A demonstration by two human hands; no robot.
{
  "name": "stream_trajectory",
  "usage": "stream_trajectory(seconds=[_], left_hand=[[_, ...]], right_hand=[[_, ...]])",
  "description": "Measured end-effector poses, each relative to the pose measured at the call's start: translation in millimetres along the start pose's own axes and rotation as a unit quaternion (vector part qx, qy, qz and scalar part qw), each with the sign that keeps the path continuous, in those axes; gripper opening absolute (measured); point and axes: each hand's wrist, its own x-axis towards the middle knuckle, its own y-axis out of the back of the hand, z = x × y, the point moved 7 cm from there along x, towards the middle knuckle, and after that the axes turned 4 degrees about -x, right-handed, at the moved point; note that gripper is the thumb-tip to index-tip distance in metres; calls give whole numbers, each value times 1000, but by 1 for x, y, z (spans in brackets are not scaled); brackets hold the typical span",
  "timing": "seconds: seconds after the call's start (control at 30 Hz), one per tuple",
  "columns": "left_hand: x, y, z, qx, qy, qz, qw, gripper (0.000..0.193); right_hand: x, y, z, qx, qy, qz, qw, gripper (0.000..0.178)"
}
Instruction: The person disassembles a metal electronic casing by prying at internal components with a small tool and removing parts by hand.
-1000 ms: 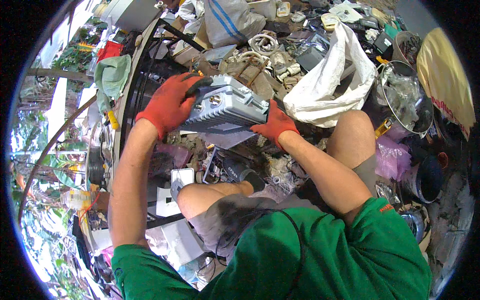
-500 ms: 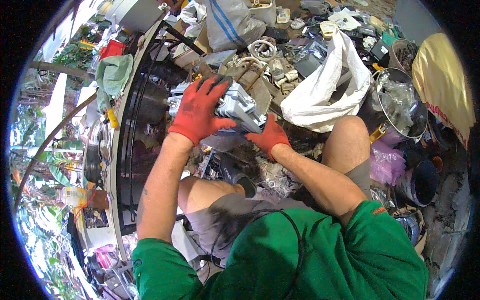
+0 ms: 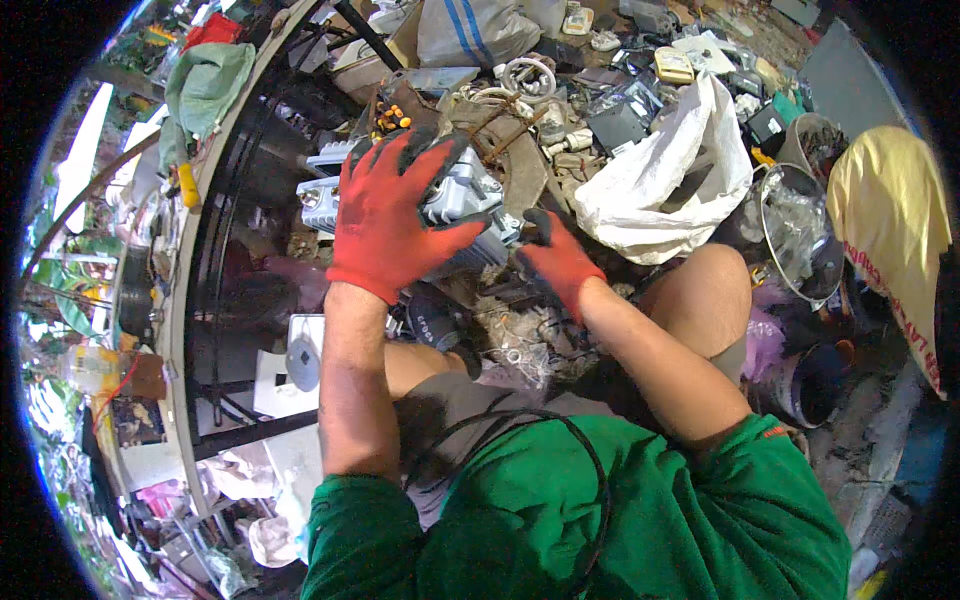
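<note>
A grey ribbed metal housing [image 3: 465, 195] with cast lugs lies ahead of me, to the left of the middle. My left hand [image 3: 390, 215], in a red glove with dark fingertips, is spread across its top. The fingers reach over the far side and the thumb lies along the near side, gripping it. My right hand [image 3: 562, 262], gloved alike, is at the housing's right end with thumb and fingers apart. Whether its fingertips touch the corner I cannot tell. The underside of the housing is hidden.
A white sack [image 3: 665, 190] lies open beyond my right knee. Farther right stand a bucket of clear plastic [image 3: 800, 235] and a yellow sack [image 3: 890, 200]. Mixed scrap [image 3: 620, 120] covers the ground ahead. A black metal frame [image 3: 215, 260] runs along my left.
The housing and my left hand have shifted left in the view. My right hand has moved slightly right, its fingers now more apart. The whole view has also shifted.
</note>
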Motion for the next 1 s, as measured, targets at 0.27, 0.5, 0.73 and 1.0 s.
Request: stream_trajectory(seconds=[0.27, 0.5, 0.73, 1.0], left_hand=[[5, -6, -23, -104, 0, 62, 993, 96], [10, -8, -15, -69, 26, 42, 996, 94], [13, -8, -12, -69, 31, 55, 996, 94], [14, -8, -8, -62, 12, 51, 997, 97]], right_hand=[[-15, 66, -98, 164, 94, -82, 979, 36], [-6, 58, -153, 216, 182, -173, 944, 24], [-11, 72, -135, 183, 176, -97, 962, 19], [0, 58, -112, 352, 104, -116, 923, 16]])
